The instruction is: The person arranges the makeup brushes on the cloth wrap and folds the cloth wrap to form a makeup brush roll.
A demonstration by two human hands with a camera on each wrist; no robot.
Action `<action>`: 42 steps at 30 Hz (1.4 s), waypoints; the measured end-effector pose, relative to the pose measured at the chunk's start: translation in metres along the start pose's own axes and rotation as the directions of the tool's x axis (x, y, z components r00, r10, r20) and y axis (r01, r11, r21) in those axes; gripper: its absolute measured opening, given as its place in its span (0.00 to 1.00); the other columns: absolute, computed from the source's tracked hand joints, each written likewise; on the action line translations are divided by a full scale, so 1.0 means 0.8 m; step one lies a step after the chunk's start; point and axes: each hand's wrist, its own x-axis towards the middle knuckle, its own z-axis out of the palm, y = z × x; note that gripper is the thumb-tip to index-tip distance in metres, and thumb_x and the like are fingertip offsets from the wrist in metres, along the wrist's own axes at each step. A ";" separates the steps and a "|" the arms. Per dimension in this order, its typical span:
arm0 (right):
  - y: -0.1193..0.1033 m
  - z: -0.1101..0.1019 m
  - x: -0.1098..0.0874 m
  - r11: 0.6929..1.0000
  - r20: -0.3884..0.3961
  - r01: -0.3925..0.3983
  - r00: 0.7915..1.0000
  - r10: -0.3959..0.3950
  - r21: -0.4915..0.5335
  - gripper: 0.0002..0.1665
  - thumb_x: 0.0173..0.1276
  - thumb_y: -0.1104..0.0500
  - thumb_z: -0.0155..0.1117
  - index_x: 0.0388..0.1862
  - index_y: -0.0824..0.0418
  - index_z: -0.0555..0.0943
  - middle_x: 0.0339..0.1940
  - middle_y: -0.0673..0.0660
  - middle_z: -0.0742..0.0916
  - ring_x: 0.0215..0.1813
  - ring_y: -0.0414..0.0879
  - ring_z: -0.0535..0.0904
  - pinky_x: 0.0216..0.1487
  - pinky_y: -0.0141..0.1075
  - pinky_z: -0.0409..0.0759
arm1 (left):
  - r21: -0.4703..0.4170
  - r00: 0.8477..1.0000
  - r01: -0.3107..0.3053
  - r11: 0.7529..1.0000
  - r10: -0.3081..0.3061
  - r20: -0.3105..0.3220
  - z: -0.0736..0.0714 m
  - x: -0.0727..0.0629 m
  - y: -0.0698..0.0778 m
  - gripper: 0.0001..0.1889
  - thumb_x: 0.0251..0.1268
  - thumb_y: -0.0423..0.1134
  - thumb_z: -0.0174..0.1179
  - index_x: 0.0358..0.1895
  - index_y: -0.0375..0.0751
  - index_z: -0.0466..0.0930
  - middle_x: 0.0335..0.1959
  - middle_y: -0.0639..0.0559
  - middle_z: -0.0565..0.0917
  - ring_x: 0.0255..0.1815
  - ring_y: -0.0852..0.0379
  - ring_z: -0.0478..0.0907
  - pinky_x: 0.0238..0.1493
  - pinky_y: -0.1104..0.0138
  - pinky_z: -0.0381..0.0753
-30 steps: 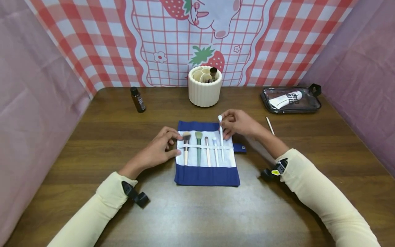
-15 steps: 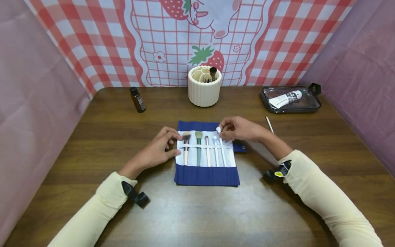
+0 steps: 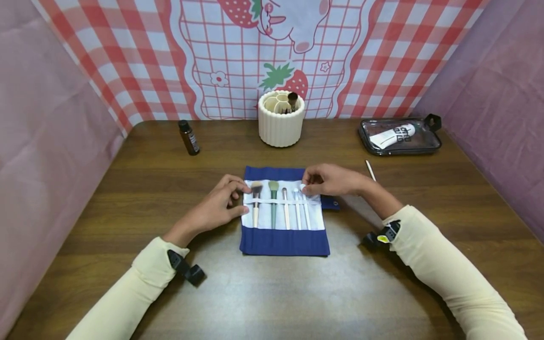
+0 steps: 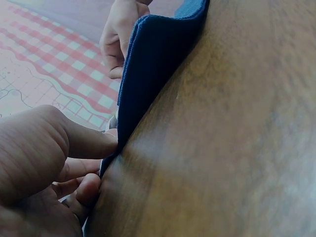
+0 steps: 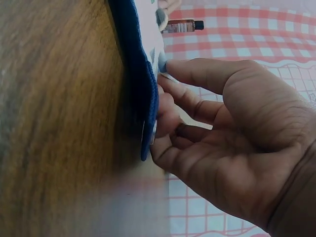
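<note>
So since a second ago the white brush [image 3: 305, 208] has gone from sticking up above the roll to sitting down in the rightmost slot, and my right hand [image 3: 329, 180] has dropped with it. Left hand [image 3: 214, 208] hasn't budged.

Grip-wise: right fingertips [image 5: 165, 64] are pinched narrow on the top end of that brush, right at the upper edge of the white panel. Left fingers are curled against the left edge of the blue brush roll [image 3: 284, 241], thumb and forefinger touching the fabric, pinning it to the wooden table [image 3: 272, 293].

The head view gives me the whole row: five brushes under the elastic band, plus a ribbed cream holder [image 3: 281, 119], a small brown bottle [image 3: 189, 137] and a clear pouch [image 3: 399, 137] further back. The left wrist view only shows the roll's blue edge lifted a bit off the wood, which I can't see from above.
</note>
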 end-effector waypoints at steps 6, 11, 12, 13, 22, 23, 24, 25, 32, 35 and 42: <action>-0.007 0.003 -0.002 0.984 -0.021 0.008 1.000 -0.011 -0.180 0.04 0.72 0.56 0.66 0.39 0.55 0.81 0.31 0.50 0.82 0.33 0.43 0.76 0.35 0.39 0.75 | -0.002 1.000 0.007 1.000 -0.007 0.001 0.001 0.000 -0.001 0.20 0.65 0.34 0.69 0.58 0.37 0.77 0.64 0.45 0.65 0.51 0.51 0.71 0.50 0.59 0.76; -0.012 -0.002 -0.010 0.943 -0.101 -0.025 0.995 -0.009 -0.333 0.05 0.74 0.56 0.62 0.41 0.55 0.83 0.32 0.49 0.82 0.32 0.43 0.75 0.35 0.40 0.75 | -0.005 1.000 0.003 1.000 -0.003 0.001 0.001 0.001 -0.002 0.20 0.65 0.34 0.69 0.58 0.37 0.77 0.64 0.45 0.65 0.51 0.50 0.71 0.50 0.59 0.75; -0.012 -0.005 -0.012 0.933 -0.129 -0.039 0.992 -0.008 -0.358 0.06 0.75 0.56 0.61 0.41 0.56 0.83 0.32 0.49 0.82 0.33 0.43 0.75 0.36 0.41 0.75 | -0.005 1.000 0.000 1.000 0.000 0.001 0.001 0.001 -0.002 0.20 0.65 0.34 0.69 0.58 0.36 0.77 0.64 0.45 0.65 0.51 0.50 0.71 0.49 0.59 0.75; -0.012 -0.009 -0.016 0.925 -0.161 -0.059 0.987 -0.003 -0.376 0.07 0.75 0.55 0.61 0.41 0.57 0.83 0.32 0.50 0.82 0.32 0.43 0.76 0.36 0.41 0.75 | -0.005 1.000 -0.002 1.000 0.002 0.000 0.001 0.001 -0.002 0.20 0.65 0.34 0.69 0.57 0.36 0.77 0.63 0.45 0.66 0.50 0.50 0.71 0.49 0.59 0.75; 0.016 -0.053 -0.056 0.769 -0.425 -0.453 0.867 0.261 -0.452 0.13 0.73 0.54 0.59 0.38 0.64 0.78 0.29 0.57 0.81 0.32 0.52 0.76 0.35 0.49 0.74 | -0.007 1.000 -0.006 1.000 0.006 -0.002 0.003 0.002 -0.002 0.19 0.64 0.33 0.69 0.57 0.35 0.77 0.63 0.44 0.66 0.50 0.50 0.71 0.49 0.59 0.76; 0.020 -0.057 -0.060 0.749 -0.436 -0.481 0.854 0.283 -0.456 0.13 0.73 0.54 0.59 0.36 0.64 0.78 0.28 0.57 0.81 0.32 0.53 0.76 0.35 0.49 0.74 | -0.008 1.000 -0.006 1.000 0.006 -0.001 0.003 0.002 -0.002 0.19 0.64 0.33 0.69 0.57 0.35 0.77 0.63 0.44 0.66 0.50 0.50 0.71 0.49 0.59 0.76; 0.024 -0.060 -0.064 0.730 -0.443 -0.506 0.843 0.306 -0.458 0.14 0.73 0.53 0.59 0.33 0.63 0.77 0.26 0.57 0.80 0.31 0.53 0.76 0.34 0.49 0.74 | -0.008 1.000 -0.005 1.000 0.005 -0.002 0.003 0.002 -0.001 0.19 0.64 0.33 0.69 0.57 0.35 0.77 0.63 0.44 0.66 0.50 0.50 0.71 0.49 0.59 0.76; 0.027 -0.062 -0.068 0.719 -0.445 -0.525 0.834 0.326 -0.456 0.15 0.72 0.53 0.60 0.29 0.63 0.76 0.25 0.57 0.80 0.30 0.53 0.76 0.32 0.49 0.73 | -0.011 1.000 -0.004 1.000 0.004 -0.002 0.002 0.002 -0.001 0.19 0.64 0.33 0.69 0.57 0.36 0.77 0.63 0.44 0.66 0.50 0.50 0.71 0.49 0.59 0.76; 0.048 -0.069 -0.076 0.698 -0.413 -0.573 0.812 0.413 -0.429 0.24 0.71 0.49 0.62 0.17 0.57 0.72 0.19 0.55 0.77 0.26 0.53 0.74 0.27 0.45 0.70 | -0.015 1.000 0.000 1.000 0.000 -0.006 0.001 0.001 -0.002 0.19 0.64 0.34 0.69 0.57 0.37 0.77 0.63 0.45 0.66 0.50 0.51 0.70 0.49 0.59 0.75; 0.051 -0.070 -0.075 0.710 -0.401 -0.557 0.823 0.403 -0.430 0.21 0.70 0.51 0.63 0.18 0.57 0.73 0.20 0.55 0.77 0.27 0.52 0.74 0.29 0.46 0.70 | -0.014 1.000 -0.001 1.000 0.001 -0.005 0.001 0.002 -0.003 0.20 0.64 0.34 0.69 0.57 0.37 0.77 0.63 0.45 0.66 0.50 0.51 0.70 0.49 0.59 0.75; 0.056 -0.073 -0.081 0.703 -0.415 -0.564 0.817 0.400 -0.433 0.23 0.69 0.50 0.63 0.16 0.55 0.72 0.20 0.55 0.77 0.30 0.56 0.75 0.34 0.53 0.73 | -0.011 1.000 0.001 1.000 -0.001 0.000 0.001 0.002 -0.003 0.19 0.65 0.34 0.69 0.57 0.37 0.77 0.63 0.45 0.66 0.50 0.51 0.71 0.49 0.59 0.75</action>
